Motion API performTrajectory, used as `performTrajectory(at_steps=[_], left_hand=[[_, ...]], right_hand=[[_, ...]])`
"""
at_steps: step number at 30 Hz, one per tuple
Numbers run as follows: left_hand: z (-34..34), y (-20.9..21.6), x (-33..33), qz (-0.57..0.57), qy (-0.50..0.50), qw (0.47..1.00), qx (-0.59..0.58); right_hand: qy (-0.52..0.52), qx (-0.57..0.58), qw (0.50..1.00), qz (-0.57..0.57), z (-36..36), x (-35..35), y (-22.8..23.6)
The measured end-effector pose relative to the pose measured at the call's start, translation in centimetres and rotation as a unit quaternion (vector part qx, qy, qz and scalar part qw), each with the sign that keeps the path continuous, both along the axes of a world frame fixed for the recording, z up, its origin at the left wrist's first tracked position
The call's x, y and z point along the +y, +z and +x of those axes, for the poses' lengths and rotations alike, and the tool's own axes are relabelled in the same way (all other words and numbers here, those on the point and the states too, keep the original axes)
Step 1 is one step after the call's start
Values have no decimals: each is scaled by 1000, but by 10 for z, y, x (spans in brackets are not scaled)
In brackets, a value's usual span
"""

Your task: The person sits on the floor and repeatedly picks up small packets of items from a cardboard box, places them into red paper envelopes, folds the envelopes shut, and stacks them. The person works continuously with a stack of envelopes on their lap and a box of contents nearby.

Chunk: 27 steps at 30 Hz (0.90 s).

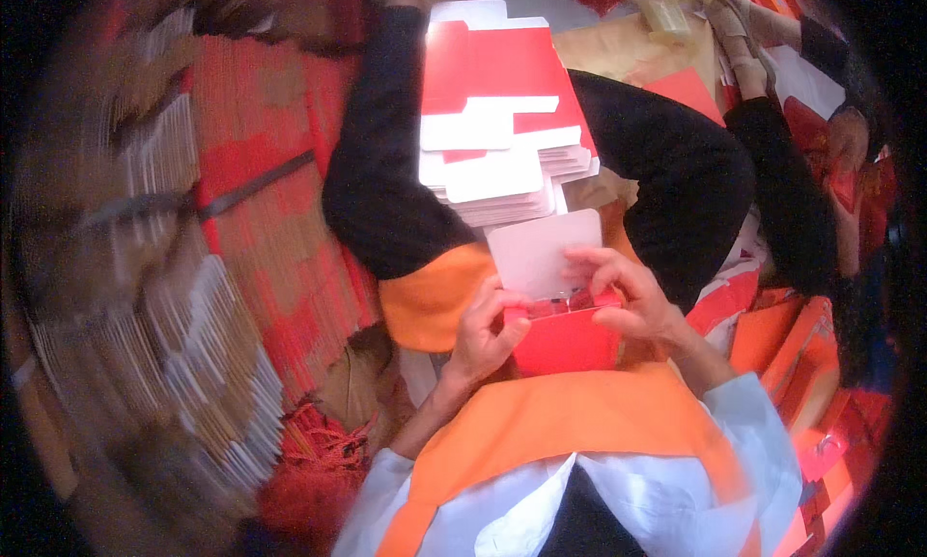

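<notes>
A small red cardboard box (568,345) stands upright in my lap, its top open and a white-lined flap (541,253) raised at the far side. My left hand (488,332) grips its left side, thumb on the near wall and fingers at the rim. The right hand (632,301) is curled around the right top corner, with thumb and fingers pinching a small red side flap. Some dark red, shiny contents show at the opening, too little to name. Just beyond lies a stack of flat red-and-white cartons (497,74), on or between my black-clad legs.
Bundles of flat cartons (261,181), tied with a dark strap, fill the left side, blurred. Red cords (328,431) lie at the lower left. Orange and red cartons (787,349) are at the right. Another person's hand (848,137) shows at the upper right.
</notes>
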<state>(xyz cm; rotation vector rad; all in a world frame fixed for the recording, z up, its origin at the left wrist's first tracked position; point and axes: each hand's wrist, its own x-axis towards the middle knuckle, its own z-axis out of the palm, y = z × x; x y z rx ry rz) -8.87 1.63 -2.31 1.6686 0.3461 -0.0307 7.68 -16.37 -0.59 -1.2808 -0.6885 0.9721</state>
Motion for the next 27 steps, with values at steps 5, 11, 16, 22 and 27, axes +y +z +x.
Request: performTrajectory(at_steps=[5,11,16,22,27], left_hand=[[7,3,-10,-49,112,988,-99],[19,4,-32,-155,236,943,-179],[21,15,-23,-5,178,980,-90],[21,12,-22,-13,185,981,-63],[18,13,-20,-46,177,982,-47]], right_hand=[[-107,-250,961,-48,-20,-7,-6],[-223,94,966,93,-46,4,-26],[-218,87,972,-2,-39,10,-9],[-149,-32,985,-81,-25,14,5],[-133,-96,983,-86,-24,14,1]])
